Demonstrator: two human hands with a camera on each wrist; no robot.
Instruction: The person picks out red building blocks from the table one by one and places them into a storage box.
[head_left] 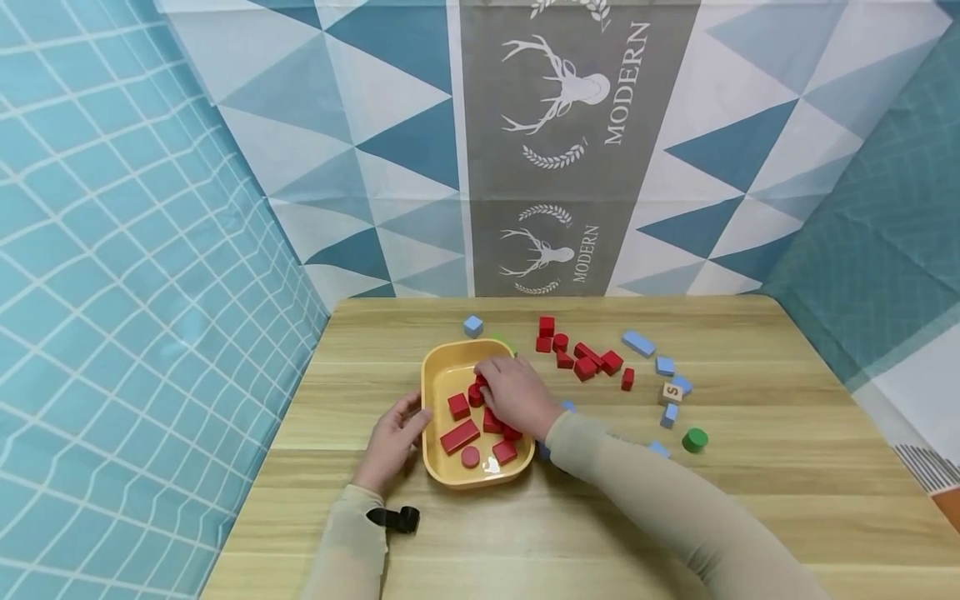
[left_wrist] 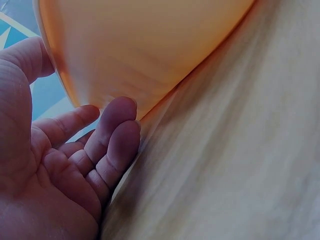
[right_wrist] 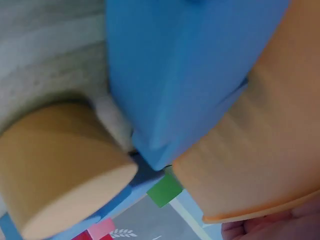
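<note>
A yellow tray (head_left: 480, 475) with rounded corners stands on the table and holds several red blocks, among them a long block (head_left: 460, 436) and a round one (head_left: 470, 456). My left hand (head_left: 393, 433) grips its left side, thumb at the rim and fingers against the outer wall (left_wrist: 145, 45). Over the tray's right rim reaches my right hand (head_left: 513, 392), its fingertips down inside at a small red block (head_left: 481, 380). The hand itself covers part of that block. In the right wrist view a bit of my right hand (right_wrist: 280, 227) shows beyond the rim.
Behind the tray's right side lie several loose red blocks (head_left: 585, 367). Blue blocks (head_left: 638, 342), a lettered wooden cube (head_left: 671, 393) and a green cylinder (head_left: 695, 440) are scattered farther right. One blue cube (head_left: 472, 326) sits behind the tray. A tan cylinder (right_wrist: 65, 165) stands near the right wrist.
</note>
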